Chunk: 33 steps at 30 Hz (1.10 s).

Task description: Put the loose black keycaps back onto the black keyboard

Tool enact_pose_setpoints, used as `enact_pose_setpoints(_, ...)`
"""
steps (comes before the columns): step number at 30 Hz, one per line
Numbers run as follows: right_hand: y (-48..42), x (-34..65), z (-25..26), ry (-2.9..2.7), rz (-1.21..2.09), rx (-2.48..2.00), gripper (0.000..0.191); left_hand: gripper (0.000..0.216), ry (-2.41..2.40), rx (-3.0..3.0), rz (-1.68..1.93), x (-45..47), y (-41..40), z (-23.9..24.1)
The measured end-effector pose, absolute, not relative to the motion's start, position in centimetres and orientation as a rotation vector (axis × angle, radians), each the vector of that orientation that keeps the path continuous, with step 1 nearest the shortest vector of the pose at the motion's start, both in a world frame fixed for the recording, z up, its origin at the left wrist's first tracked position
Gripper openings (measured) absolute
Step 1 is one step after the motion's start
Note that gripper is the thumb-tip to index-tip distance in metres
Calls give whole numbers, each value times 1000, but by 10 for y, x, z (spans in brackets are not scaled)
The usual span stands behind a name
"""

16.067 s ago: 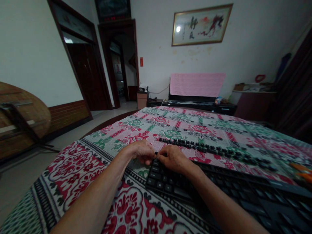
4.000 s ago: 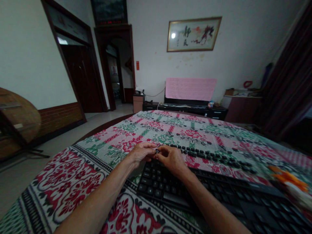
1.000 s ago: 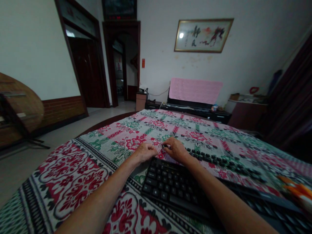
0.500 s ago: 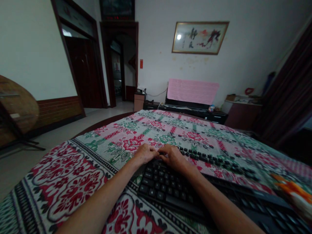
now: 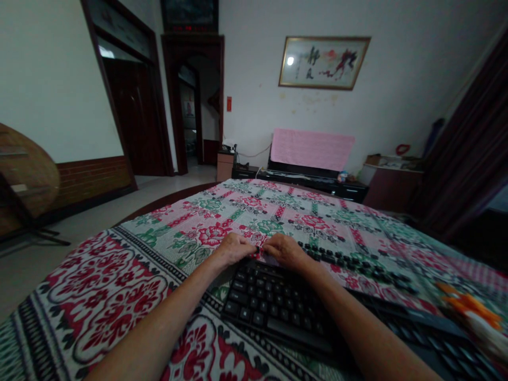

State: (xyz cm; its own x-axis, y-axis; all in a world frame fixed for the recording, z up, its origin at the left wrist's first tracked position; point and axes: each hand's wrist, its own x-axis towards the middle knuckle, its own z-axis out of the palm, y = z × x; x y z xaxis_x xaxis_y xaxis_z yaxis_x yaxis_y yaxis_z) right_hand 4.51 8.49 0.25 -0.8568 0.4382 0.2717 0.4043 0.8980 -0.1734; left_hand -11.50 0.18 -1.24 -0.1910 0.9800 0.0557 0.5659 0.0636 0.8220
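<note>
A black keyboard lies on the patterned tablecloth, partly under my right forearm. Just beyond its top edge, my left hand pinches a small black keycap at its fingertips. My right hand is close by on the right, fingers closed together and a small gap away from the keycap. Whatever those right fingers may hold is hidden. Loose black keycaps lie in rows to the right of my right hand.
A second black keyboard lies at the right, partly behind my right forearm. Beside it is an orange and white fluffy thing. The floral tablecloth covers the table. A pink cloth drapes something on the far cabinet.
My hands, which were touching at the fingertips, have drawn slightly apart, the right one moving rightward. The small black keycap now shows between them.
</note>
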Motion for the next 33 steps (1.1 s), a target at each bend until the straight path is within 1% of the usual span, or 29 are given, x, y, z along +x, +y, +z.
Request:
enact_pose_setpoints(3,84,54,16,-2618,166,-659,37,33,1858,1500,1004,-116,-1,-7)
enact_pose_setpoints(7,80,66,25,-2520,242,-727,31,32,1865,1466,997,-115,-5,0)
enact_pose_setpoints(9,77,69,24,-2499,343,-736,24,32,1830,1496,1010,-114,-6,2)
enact_pose_setpoints(11,72,69,21,-2480,469,-705,22,32,1803,1536,1022,-113,-6,3)
enact_pose_setpoints(14,63,67,18,-2464,671,-618,26,30,1770,1569,993,-111,-7,4)
enact_pose_setpoints(16,56,66,19,-2470,739,-564,28,30,1742,1573,958,-109,-7,5)
enact_pose_setpoints(18,48,64,22,-2490,720,-521,22,28,1722,1567,940,-108,-9,6)
enact_pose_setpoints(21,40,63,26,-2508,576,-515,14,26,1707,1531,926,-106,-10,9)
enact_pose_setpoints(24,35,63,27,-2526,441,-532,15,26,1669,1453,893,-103,-12,13)
enact_pose_setpoints(27,32,65,24,-2529,430,-569,16,25,1667,1424,834,-98,-15,20)
enact_pose_setpoints(29,32,68,21,-2528,521,-665,15,23,1693,1468,762,-94,-19,25)
enact_pose_setpoints(33,32,73,17,-2594,826,-867,13,23,1776,1631,661,-91,-23,29)
